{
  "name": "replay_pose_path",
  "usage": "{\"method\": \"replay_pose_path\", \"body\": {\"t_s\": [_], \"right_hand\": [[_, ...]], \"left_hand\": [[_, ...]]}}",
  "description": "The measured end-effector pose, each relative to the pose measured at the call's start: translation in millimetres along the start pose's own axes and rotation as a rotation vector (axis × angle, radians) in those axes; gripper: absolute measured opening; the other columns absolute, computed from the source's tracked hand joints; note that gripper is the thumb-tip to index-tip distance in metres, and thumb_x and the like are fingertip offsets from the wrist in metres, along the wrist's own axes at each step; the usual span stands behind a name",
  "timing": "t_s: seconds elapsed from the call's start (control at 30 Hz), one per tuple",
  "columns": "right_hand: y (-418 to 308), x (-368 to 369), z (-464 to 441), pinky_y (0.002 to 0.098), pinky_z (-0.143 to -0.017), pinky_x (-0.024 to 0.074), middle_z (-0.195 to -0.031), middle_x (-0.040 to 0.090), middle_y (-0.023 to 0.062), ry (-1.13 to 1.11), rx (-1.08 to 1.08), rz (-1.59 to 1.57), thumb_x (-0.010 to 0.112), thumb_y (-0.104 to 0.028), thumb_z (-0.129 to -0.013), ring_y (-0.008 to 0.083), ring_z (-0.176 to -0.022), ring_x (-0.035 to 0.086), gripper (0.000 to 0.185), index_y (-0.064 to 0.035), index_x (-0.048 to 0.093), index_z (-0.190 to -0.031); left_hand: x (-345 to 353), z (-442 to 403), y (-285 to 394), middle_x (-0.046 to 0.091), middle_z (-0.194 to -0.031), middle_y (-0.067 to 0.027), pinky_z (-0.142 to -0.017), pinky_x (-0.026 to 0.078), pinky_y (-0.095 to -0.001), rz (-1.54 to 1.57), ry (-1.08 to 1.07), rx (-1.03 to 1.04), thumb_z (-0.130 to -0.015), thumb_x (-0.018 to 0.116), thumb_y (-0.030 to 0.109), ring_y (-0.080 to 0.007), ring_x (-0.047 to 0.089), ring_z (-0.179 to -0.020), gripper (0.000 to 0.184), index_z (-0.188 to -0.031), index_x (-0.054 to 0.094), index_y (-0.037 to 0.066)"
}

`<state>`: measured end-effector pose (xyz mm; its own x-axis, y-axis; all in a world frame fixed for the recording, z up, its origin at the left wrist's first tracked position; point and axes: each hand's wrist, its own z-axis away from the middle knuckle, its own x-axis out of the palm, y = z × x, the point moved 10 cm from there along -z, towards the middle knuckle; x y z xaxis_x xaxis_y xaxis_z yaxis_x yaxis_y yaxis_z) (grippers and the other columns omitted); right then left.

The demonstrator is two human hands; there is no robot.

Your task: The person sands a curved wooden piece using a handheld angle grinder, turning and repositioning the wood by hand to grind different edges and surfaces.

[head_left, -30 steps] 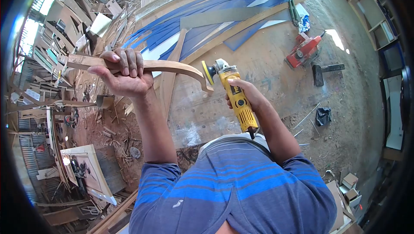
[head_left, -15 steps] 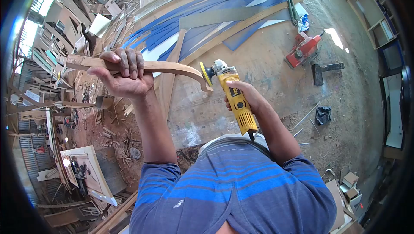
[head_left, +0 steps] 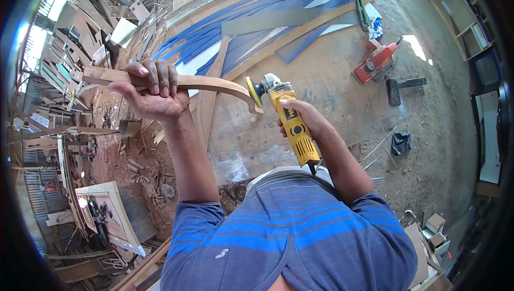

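A curved wooden piece is held up by my left hand, whose fingers wrap over its straight part near the left end. Its hooked tip points down at the right. My right hand grips a yellow angle grinder around its body, with the thumb on top. The grinder's round yellow disc is at the outer curve of the wood close to the hooked tip. Whether disc and wood touch is hard to tell.
Below is a wooden work table. Blue strips and long boards lie across its far part. At the right are a red power tool, a hammer and green-handled cutters. Wood scraps litter the left floor.
The grinder and its disc have shifted slightly left along with my right hand. My left hand and the curved wood are nearly unmoved.
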<state>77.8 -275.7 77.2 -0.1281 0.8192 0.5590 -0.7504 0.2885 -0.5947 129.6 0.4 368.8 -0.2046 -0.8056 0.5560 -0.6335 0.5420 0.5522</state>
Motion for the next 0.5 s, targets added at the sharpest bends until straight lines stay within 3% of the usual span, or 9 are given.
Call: {"method": "replay_pose_path", "body": {"t_s": [0.33,0.5], "right_hand": [[11.6,-3.1,-11.1,0.0393,-0.061,0.062,-0.082,0.069,0.0152,0.019,0.015,-0.034,0.072,-0.042,-0.094,0.0255,-0.066,0.072,0.049,0.0013,0.059,-0.115],[11.1,-0.3,-11.4,0.0389,-0.062,0.0621,-0.083,0.068,0.015,-0.012,0.02,-0.036,0.073,-0.043,-0.093,0.0257,-0.067,0.072,0.052,0.0016,0.059,-0.115]], "left_hand": [[-15.7,-1.7,6.2,0.036,-0.057,0.0058,-0.038,0.025,-0.0206,-0.133,0.127,0.069,-0.102,0.049,0.073,-0.0044,0.029,-0.043,0.064,-0.087,0.062,0.011],[-22.6,1.2,6.4,0.03,-0.053,0.008,-0.039,0.024,-0.0201,-0.134,0.218,0.071,-0.104,0.046,0.071,-0.0049,0.028,-0.043,0.066,-0.085,0.066,0.011]]}}
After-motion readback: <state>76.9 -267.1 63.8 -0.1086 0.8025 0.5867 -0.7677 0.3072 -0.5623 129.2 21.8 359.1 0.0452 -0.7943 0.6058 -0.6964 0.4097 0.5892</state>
